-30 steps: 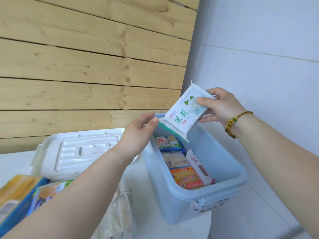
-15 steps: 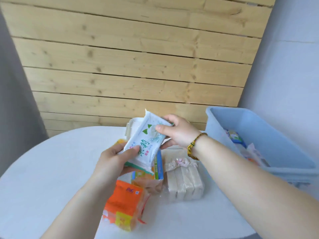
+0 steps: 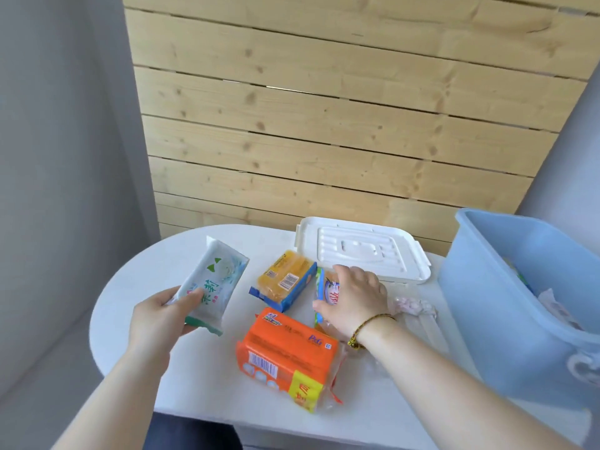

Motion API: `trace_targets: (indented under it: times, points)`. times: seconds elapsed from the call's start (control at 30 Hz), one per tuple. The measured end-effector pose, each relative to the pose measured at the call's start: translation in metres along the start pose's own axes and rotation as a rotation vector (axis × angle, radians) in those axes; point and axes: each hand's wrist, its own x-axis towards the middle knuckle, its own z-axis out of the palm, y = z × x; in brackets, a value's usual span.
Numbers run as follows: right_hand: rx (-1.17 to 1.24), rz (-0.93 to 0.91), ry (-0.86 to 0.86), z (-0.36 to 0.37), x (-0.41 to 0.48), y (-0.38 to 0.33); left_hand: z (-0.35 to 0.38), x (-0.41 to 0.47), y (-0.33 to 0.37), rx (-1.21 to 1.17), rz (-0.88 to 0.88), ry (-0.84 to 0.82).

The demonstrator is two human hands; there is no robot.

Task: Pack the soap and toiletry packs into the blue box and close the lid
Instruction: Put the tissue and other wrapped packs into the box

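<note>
While hands grip packs, table's left edge (image 3: pixel 107 306) lies bare.

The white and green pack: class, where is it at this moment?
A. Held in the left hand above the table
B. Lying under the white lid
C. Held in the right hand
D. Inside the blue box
A: the left hand grips the white and green pack by its lower end over the white table, while the right hand rests on another pack beside the white lid.
</note>
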Motion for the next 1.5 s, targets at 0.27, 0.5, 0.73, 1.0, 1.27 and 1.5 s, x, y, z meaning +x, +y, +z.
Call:
trace_targets:
  times: [0.27, 0.5, 0.73, 1.0, 1.27, 1.5]
  points:
    - [-0.02, -0.374, -0.305, 0.009, -0.034, -0.036, -0.006, 0.012, -0.01, 0.139, -0.083, 0.002]
    - [-0.319, -0.367, -0.317, 0.031, -0.029, -0.048, -0.004, 0.017, -0.012, 0.258, -0.029, -0.02]
    - [-0.226, -0.37, -0.269, 0.031, -0.03, -0.042, -0.01, 0.026, -0.008, 0.499, -0.007, -0.094]
    - [-0.217, -0.369, -0.254, 0.029, -0.031, -0.037, -0.009, 0.032, -0.012, 0.551, -0.062, -0.211]
    - [-0.207, -0.381, -0.299, 0.022, -0.035, -0.029, 0.003, 0.037, 0.003, 0.35, -0.29, -0.382]
    - [0.549, -0.111, -0.204, -0.005, -0.008, -0.034, 0.019, 0.036, 0.023, -0.1, -0.231, -0.296]
